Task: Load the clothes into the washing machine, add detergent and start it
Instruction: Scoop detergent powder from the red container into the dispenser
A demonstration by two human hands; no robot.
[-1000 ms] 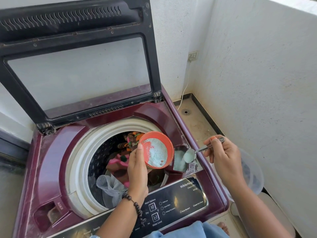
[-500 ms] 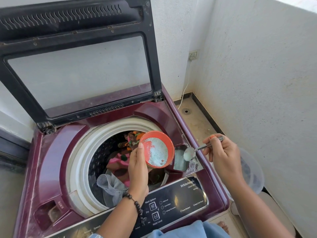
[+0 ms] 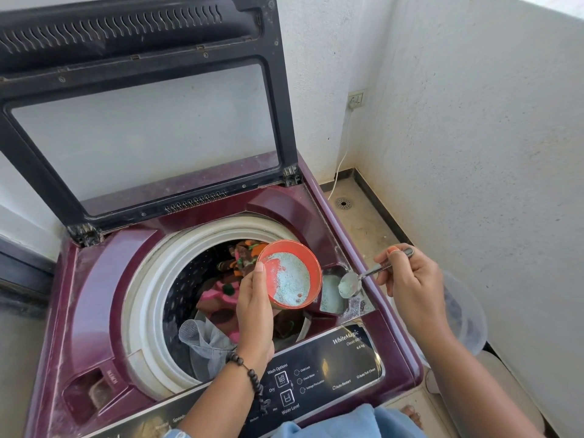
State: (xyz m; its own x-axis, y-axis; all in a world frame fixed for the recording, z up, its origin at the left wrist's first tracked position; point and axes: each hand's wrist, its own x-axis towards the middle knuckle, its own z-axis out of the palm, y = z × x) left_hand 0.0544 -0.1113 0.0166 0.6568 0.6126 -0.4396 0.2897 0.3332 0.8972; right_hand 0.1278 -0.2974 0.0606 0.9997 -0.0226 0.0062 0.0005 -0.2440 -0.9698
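- Spoon (image 3: 350, 284) has tipped lower over the detergent tray (image 3: 331, 295) since a second ago.
- Your left hand (image 3: 254, 306) grips the orange bowl (image 3: 289, 275); your right hand (image 3: 410, 279) pinches the handle.
- Powder's light and spills easily, so hold that bowl by its wall.

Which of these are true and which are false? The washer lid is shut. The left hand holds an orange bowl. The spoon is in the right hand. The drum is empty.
1. The washer lid is shut. False: it stands open, tilted back.
2. The left hand holds an orange bowl. True; there is pale powder in the bowl.
3. The spoon is in the right hand. True; its scoop is over the small tray by the drum.
4. The drum is empty. False: clothes lie inside it.
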